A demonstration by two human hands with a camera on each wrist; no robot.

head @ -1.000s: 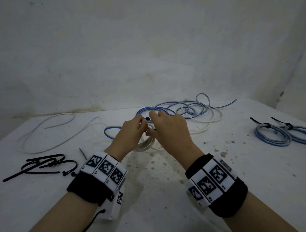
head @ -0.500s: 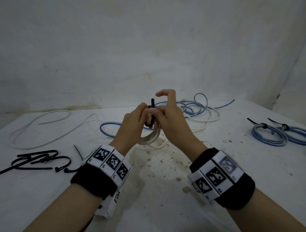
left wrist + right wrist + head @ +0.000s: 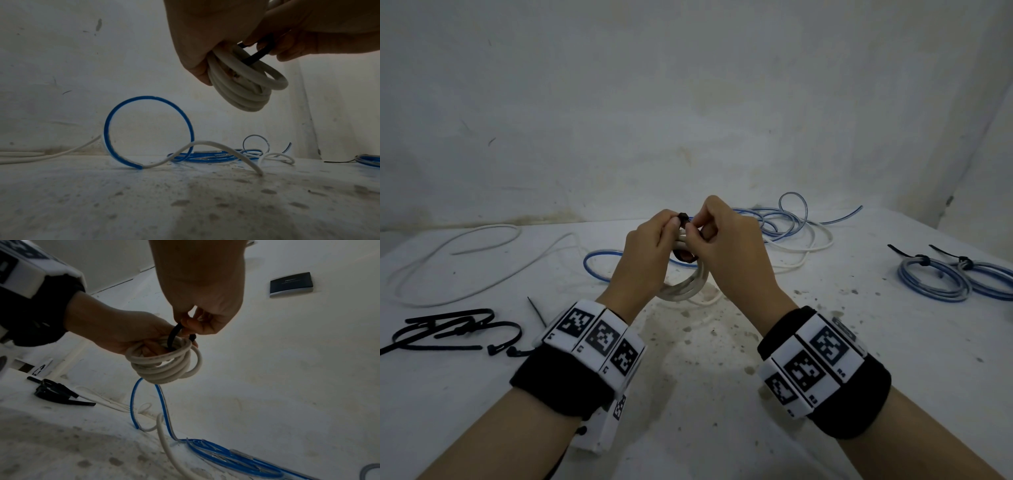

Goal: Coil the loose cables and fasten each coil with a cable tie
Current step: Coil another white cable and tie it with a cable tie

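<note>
White coil (image 3: pixel 685 286) held above desk (image 3: pixel 722 394) centre: left hand (image 3: pixel 643 263) grips it, right hand (image 3: pixel 726 246) pinches black tie (image 3: pixel 258 54) round it, not cinched. Two blue coils (image 3: pixel 955 277) tied at right edge; loose cables (image 3: pixel 787 226) left near back edge.

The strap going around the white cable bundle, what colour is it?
Black. The cable tie shows best in the right wrist view, looped around the white coil.

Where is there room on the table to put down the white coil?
Bare table lies between the right hand and the two tied blue coils, and near the front edge between both wrists. It is crowded far back with loose blue cable, and left by the spare black ties.
</note>
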